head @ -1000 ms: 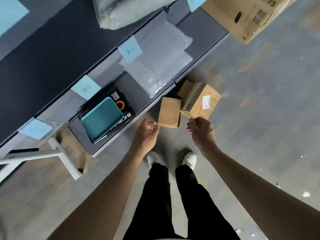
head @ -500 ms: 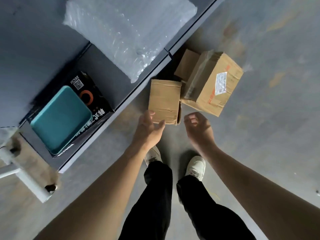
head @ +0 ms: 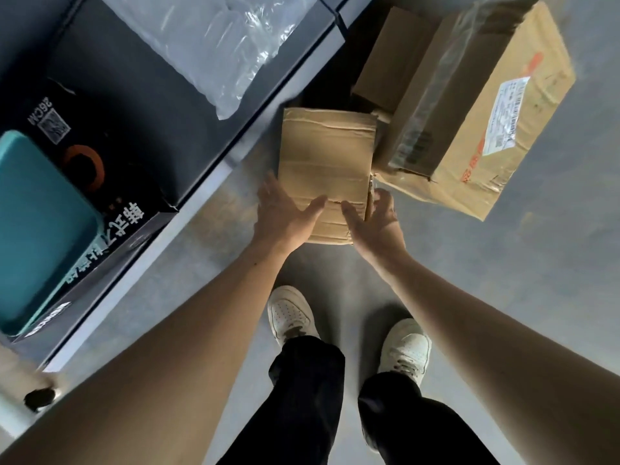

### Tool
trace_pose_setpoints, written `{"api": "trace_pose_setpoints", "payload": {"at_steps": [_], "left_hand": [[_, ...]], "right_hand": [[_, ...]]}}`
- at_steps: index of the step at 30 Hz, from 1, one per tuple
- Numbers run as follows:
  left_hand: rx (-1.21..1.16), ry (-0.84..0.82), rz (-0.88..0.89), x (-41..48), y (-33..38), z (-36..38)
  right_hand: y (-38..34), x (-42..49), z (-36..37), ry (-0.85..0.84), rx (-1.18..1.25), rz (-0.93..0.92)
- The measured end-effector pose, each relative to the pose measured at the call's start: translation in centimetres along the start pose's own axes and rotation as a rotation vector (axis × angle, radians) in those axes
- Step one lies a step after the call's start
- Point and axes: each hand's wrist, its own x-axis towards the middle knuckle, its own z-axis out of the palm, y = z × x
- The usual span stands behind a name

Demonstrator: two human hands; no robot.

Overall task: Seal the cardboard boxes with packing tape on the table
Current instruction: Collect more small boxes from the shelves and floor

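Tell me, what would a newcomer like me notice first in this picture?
Two bare arms reach down to a small cardboard box on the grey floor. The left hand and right hand are at its near end, thumbs on top. To its right lies a bigger box with a white label. To the left, a dark shelf holds a black carton with a teal shape on it, and bubble wrap.
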Motion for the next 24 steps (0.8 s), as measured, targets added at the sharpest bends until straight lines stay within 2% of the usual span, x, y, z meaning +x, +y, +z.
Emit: {"api": "trace_pose_setpoints", "payload": {"at_steps": [6, 11, 18, 24], "left_hand": [[-0.081, -0.057, -0.029, 2.0, -0.9, 1.7], [-0.080, -0.029, -0.047, 1.8, -0.9, 1.8], [-0.149, 0.010, -0.159, -3.8, -1.1, -1.2], [-0.236, 0.024, -0.102, -10.8, 1.5, -5.9]], "right_hand": [[1.4, 2.2, 1.6, -0.080, 0.086, 0.078], [0.4, 1.9, 1.9, -0.037, 0.119, 0.096], [-1.8, -4.1, 1.1, -0.070, 0.057, -0.035], [-6.2, -10.1, -2.0, -0.028, 0.025, -0.165]]}}
